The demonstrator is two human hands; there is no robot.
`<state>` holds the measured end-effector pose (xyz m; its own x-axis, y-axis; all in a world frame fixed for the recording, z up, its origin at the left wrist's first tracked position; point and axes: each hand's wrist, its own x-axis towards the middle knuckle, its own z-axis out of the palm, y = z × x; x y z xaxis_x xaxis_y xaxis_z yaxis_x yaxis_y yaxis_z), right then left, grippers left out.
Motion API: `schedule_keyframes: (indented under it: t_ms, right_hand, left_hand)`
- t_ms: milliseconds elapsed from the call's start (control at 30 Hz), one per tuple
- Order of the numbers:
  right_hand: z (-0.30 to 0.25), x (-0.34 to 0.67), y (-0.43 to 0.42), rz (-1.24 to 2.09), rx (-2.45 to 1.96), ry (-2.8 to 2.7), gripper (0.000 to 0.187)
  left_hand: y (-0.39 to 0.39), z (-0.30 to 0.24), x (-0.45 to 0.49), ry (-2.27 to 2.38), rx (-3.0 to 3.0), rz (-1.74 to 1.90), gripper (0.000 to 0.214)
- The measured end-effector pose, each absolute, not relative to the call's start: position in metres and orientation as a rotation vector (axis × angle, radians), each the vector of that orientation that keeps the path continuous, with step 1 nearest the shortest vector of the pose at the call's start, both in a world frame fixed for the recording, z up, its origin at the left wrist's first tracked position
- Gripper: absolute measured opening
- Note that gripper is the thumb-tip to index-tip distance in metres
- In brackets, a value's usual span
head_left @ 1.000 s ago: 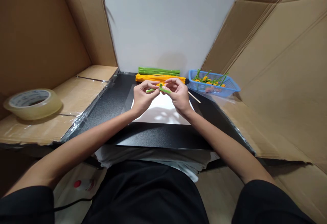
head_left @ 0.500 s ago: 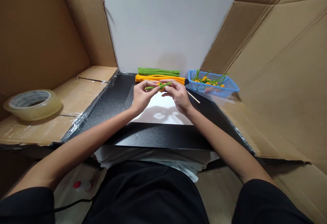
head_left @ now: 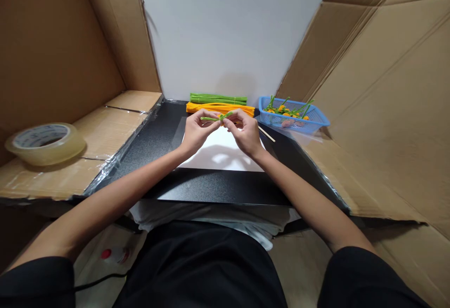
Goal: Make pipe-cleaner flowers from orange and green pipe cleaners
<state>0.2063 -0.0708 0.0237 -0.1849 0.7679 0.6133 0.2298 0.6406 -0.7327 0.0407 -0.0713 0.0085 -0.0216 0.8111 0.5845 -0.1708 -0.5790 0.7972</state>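
Observation:
Between my two hands is a small pipe-cleaner flower, with green stems and a bit of orange at its centre. My left hand pinches it from the left, where one green end sticks out past the fingers. From the right, my right hand grips the other green part between thumb and fingers. Both hands are raised over a white sheet. Just behind them lie a bundle of orange pipe cleaners and a bundle of green pipe cleaners. My fingers partly hide the flower.
A blue basket with several green-and-orange pieces stands at the back right. A thin wooden stick lies by my right hand. A tape roll rests on the left cardboard. Cardboard walls flank the black table.
My fingers have shifted slightly around the flower. Its right green end now angles up more and the orange shows less. My right thumb has moved a little.

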Motion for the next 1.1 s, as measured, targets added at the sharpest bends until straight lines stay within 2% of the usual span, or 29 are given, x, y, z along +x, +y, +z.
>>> schedule_keyframes:
  t_ms: [133, 333, 500, 733, 867, 1000, 1100]
  right_hand:
    - [0.025, 0.205, -0.073, 0.423, -0.871, -1.779, 0.016]
    - [0.026, 0.205, -0.069, 0.368, -0.928, -1.870, 0.018]
    - [0.026, 0.211, -0.063, 0.579, -0.987, -1.944, 0.024]
    - [0.022, 0.208, -0.064, 0.984, -0.987, -1.834, 0.033]
    - [0.025, 0.208, -0.064, 1.190, -1.063, -1.764, 0.040]
    - [0.024, 0.208, -0.061, 1.203, -1.085, -1.708, 0.043]
    - [0.019, 0.206, -0.058, 1.070, -1.060, -1.671, 0.035]
  left_hand:
    - [-0.070, 0.007, 0.041, 0.705, 1.519, 1.672, 0.038]
    - [-0.072, 0.006, 0.042, 0.744, 1.584, 1.664, 0.026]
    - [-0.075, 0.003, 0.043, 0.760, 1.741, 1.763, 0.015]
    - [-0.074, -0.002, 0.041, 0.749, 1.785, 1.772, 0.025]
    - [-0.073, -0.004, 0.041, 0.718, 1.785, 1.753, 0.023]
    - [-0.071, -0.006, 0.041, 0.712, 1.747, 1.737, 0.026]
    - [-0.068, -0.009, 0.042, 0.742, 1.643, 1.714, 0.034]
